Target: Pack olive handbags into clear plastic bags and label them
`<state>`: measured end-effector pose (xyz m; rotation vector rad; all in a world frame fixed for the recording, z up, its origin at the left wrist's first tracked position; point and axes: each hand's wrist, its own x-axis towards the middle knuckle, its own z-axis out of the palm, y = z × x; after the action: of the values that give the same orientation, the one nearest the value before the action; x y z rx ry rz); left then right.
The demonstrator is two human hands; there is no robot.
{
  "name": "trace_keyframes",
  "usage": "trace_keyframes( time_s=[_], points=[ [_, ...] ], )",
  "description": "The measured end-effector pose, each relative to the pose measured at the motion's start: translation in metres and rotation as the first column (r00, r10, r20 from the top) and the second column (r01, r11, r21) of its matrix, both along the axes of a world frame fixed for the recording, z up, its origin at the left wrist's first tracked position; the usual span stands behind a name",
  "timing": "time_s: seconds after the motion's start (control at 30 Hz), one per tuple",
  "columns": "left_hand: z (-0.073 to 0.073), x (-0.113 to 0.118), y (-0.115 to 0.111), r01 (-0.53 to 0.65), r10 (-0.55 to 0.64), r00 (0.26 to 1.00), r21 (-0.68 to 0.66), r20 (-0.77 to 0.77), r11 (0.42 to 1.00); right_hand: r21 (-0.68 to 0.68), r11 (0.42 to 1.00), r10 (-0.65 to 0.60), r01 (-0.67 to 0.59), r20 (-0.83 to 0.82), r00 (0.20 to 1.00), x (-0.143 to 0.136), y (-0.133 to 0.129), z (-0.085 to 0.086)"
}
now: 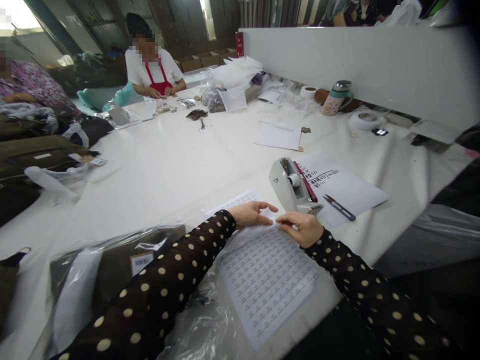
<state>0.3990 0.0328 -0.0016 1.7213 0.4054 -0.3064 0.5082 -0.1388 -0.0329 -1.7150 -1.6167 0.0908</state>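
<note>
A white sheet of small printed labels [268, 282] lies in front of me at the table's near edge, with part of another printed sheet [243, 198] behind it. Over its upper edge, my left hand [253, 214] has its thumb and index finger apart. Close on the right, my right hand [302, 229] pinches thumb and fingertips together at the sheet's top. Something small and white shows at those fingertips; whether it is a label or the paper's edge I cannot tell. A grey tape dispenser [281, 185] stands just beyond both hands.
Thread snips [339, 206] lie on a handwritten paper [348, 182] at right. A plastic-wrapped dark bag [116, 260] is at my left, clear plastic [210, 320] below. A flask [336, 99] and tape rolls [365, 120] stand by the partition. A co-worker [155, 70] works across the table.
</note>
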Motion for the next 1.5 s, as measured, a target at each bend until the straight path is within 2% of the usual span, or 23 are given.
trace_keyframes(
  time_s=[0.13, 0.23, 0.43, 0.7, 0.97, 1.07, 1.2, 1.33, 1.5],
  points=[
    [-0.001, 0.001, -0.006, -0.055, 0.055, 0.998, -0.011, -0.006, 0.998, 0.021, 0.999, -0.029, 0.025, 0.198, 0.980, -0.004, -0.001, -0.006],
    [-0.002, 0.002, -0.007, -0.071, 0.071, 0.997, 0.003, -0.030, 0.997, 0.027, 0.998, -0.066, 0.060, 0.282, 0.957, -0.008, -0.002, -0.007],
    [-0.002, 0.004, -0.005, -0.076, 0.076, 0.996, -0.023, -0.039, 0.997, 0.085, 0.996, -0.019, -0.008, 0.317, 0.948, -0.007, -0.003, -0.003],
    [-0.004, 0.002, -0.007, -0.148, 0.112, 0.981, -0.241, -0.157, 0.959, 0.084, 0.996, -0.050, 0.015, 0.436, 0.898, -0.007, -0.003, -0.008],
    [-0.013, 0.003, -0.003, -0.179, 0.133, 0.975, -0.280, -0.176, 0.943, 0.177, 0.983, -0.035, -0.052, 0.455, 0.890, -0.006, -0.008, -0.006],
    [-0.012, 0.002, -0.003, -0.157, 0.122, 0.980, -0.235, -0.156, 0.959, 0.185, 0.983, -0.070, -0.013, 0.437, 0.897, -0.008, -0.005, -0.005],
    [-0.012, 0.001, -0.004, -0.136, 0.117, 0.984, -0.143, -0.134, 0.980, 0.149, 0.988, -0.031, -0.039, 0.442, 0.897, -0.009, -0.002, -0.004],
    [-0.010, 0.000, -0.006, -0.121, 0.108, 0.988, -0.122, -0.108, 0.985, 0.146, 0.989, -0.032, -0.033, 0.419, 0.907, -0.009, -0.002, -0.005],
    [-0.006, 0.001, -0.005, -0.005, 0.011, 0.997, 0.079, -0.075, 0.997, 0.151, 0.988, -0.041, -0.027, 0.434, 0.900, -0.010, -0.002, -0.009]
  ],
)
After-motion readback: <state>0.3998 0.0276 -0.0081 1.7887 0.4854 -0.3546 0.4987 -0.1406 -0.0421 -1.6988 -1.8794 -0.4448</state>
